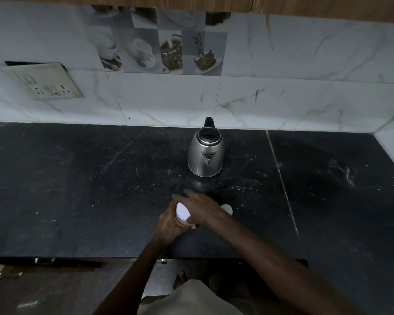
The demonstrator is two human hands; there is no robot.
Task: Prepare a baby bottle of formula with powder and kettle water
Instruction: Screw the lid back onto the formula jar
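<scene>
On the black stone counter [77, 189] a person holds a small container with a white lid [183, 211] between both hands, near the front edge of the counter and in the middle of the view. The left hand [171, 226] is wrapped around the side of the container from below-left, its fingers closed on the body. The right hand [200, 206] lies over the top from the right, the fingers curved across the far rim and the thumb at the near side of the lid, so it also grips the container. What the container is exactly I cannot tell, because the hands cover most of it. Just to the right of the right hand a small pale round object [227, 208] stands on the counter, partly hidden by the wrist. Further back, well apart from the hands, a steel electric kettle [205, 153] stands upright with its spout toward the person and its black handle toward the tiled wall [282, 98]. A switch plate [50, 84] is on the wall at the left.
</scene>
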